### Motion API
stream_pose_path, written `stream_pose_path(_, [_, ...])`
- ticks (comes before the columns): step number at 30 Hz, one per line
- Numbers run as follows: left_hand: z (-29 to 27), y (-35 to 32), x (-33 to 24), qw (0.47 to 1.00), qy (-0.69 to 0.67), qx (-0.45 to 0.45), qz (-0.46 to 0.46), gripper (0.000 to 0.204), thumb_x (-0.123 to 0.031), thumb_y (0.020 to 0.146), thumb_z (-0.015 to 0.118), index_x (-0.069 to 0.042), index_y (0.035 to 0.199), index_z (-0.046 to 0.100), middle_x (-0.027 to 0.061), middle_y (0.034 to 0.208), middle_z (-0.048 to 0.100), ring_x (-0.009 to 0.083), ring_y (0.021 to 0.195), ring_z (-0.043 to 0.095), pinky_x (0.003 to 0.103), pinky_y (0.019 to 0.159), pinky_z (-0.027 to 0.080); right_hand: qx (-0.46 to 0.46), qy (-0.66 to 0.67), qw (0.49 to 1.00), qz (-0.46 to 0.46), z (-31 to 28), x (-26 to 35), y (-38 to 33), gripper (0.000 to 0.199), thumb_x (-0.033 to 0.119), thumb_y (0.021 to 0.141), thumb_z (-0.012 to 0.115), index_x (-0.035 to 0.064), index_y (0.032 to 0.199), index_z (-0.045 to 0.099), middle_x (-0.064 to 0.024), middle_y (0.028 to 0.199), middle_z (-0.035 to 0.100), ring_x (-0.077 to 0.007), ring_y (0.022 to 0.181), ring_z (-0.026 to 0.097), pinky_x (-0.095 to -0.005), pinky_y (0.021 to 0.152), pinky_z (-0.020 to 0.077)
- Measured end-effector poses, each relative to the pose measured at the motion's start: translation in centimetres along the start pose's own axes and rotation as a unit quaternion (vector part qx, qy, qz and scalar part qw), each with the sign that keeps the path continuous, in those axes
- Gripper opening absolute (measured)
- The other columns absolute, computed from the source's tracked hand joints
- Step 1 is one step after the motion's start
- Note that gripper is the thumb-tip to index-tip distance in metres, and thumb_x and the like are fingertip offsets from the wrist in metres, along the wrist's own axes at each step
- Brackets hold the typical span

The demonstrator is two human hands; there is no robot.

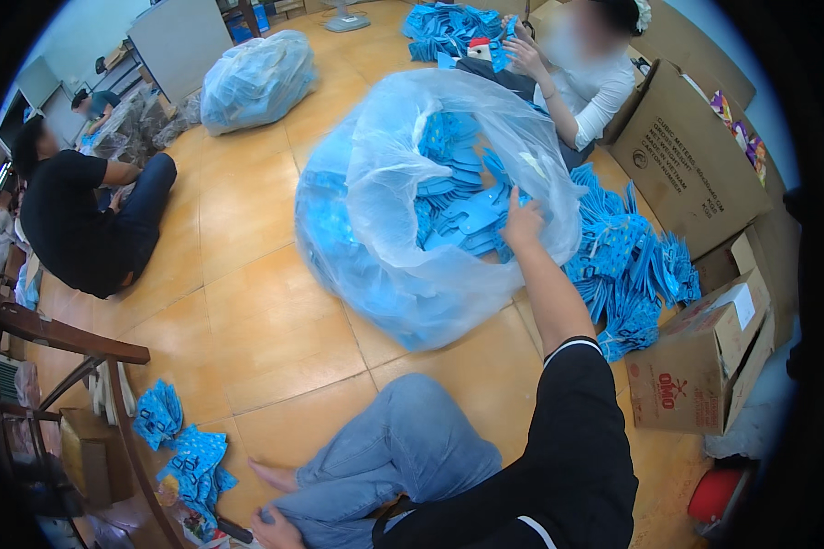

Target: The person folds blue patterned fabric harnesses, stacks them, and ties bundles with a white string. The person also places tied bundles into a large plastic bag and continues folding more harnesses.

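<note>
One right hand (525, 221) at the mouth of the big bag (339, 242), blue pieces (467, 215) heaped inside!
Can't tell if it grips; left hand (276, 531) low by the leg (343, 503), grip unclear too. Blue stacks (613, 252) and cartons (687, 174) crowd the right, a chair (73, 337) the left, on tiled floor (265, 320); a co-worker (73, 220) sits beyond.

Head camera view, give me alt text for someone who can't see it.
The wearer's right hand is at the mouth of a translucent bag of blue pieces. More blue bundles lie to its right, and a co-worker in black sits on the floor.
</note>
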State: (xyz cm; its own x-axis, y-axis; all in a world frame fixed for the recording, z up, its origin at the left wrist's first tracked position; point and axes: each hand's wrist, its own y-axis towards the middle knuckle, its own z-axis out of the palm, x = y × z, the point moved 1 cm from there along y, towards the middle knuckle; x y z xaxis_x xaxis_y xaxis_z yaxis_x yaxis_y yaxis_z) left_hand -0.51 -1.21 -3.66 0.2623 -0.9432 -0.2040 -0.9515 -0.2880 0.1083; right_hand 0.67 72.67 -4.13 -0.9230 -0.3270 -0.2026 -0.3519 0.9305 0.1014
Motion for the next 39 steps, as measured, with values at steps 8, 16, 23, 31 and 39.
stream_pose_path(8, [0.4, 0.2, 0.3, 0.999, 0.016, -0.022, 0.023, 0.037, -0.036, 0.079, 0.064, -0.004, 0.096, 0.070, 0.0173, 0.085, 0.069, 0.0372, 0.079, 0.064, 0.047, 0.072, 0.048, -0.330, -0.002, 0.921, -0.209, 4.0, -2.6, -6.6, 0.055, 0.005, 0.080, 0.057, 0.0054, 0.134, 0.047, -0.0301, 0.129, 0.048, -0.0404, 0.107, 0.058, -0.0411, 0.081, 0.0535])
stream_pose_path(16, [0.5, -0.5, 1.5, 1.000, -0.013, -0.011, 0.018, 0.038, -0.033, 0.084, 0.064, -0.004, 0.107, 0.064, 0.0153, 0.106, 0.063, 0.0354, 0.102, 0.055, 0.044, 0.088, 0.041, -0.109, 0.214, 0.966, -0.095, 2.5, -1.4, -9.1, 0.060, 0.019, 0.081, 0.065, 0.0004, 0.133, 0.043, -0.0216, 0.128, 0.052, -0.0376, 0.115, 0.053, -0.0447, 0.088, 0.0484])
stream_pose_path(23, [0.7, -0.6, 1.8, 0.999, -0.047, -0.011, 0.017, 0.036, -0.033, 0.084, 0.064, -0.004, 0.106, 0.064, 0.0156, 0.106, 0.063, 0.0351, 0.102, 0.056, 0.044, 0.089, 0.041, -0.014, 0.120, 0.991, 0.061, 1.3, -0.2, -3.5, 0.103, 0.041, 0.073, 0.077, 0.0049, 0.149, 0.017, -0.0222, 0.121, 0.057, -0.0327, 0.111, 0.058, -0.0434, 0.085, 0.0507])
stream_pose_path(31, [0.1, -0.1, 0.3, 0.999, -0.010, -0.041, 0.029, 0.035, -0.036, 0.077, 0.064, -0.006, 0.094, 0.071, 0.0165, 0.084, 0.069, 0.0368, 0.078, 0.064, 0.047, 0.070, 0.048, 0.056, 0.199, 0.977, 0.054, 0.0, 0.4, -3.6, 0.094, 0.028, 0.075, 0.070, 0.0040, 0.149, 0.017, -0.0216, 0.104, 0.066, -0.0371, 0.095, 0.065, -0.0454, 0.083, 0.0519])
stream_pose_path(39, [0.3, 0.0, 0.6, 0.999, 0.004, -0.033, 0.035, 0.034, -0.036, 0.077, 0.065, -0.007, 0.094, 0.071, 0.0152, 0.086, 0.069, 0.0341, 0.078, 0.065, 0.044, 0.069, 0.050, -0.022, 0.364, 0.929, -0.056, -9.6, 1.1, -8.3, 0.070, 0.033, 0.075, 0.057, 0.0062, 0.139, 0.043, -0.0285, 0.098, 0.066, -0.0466, 0.091, 0.063, -0.0509, 0.082, 0.0487])
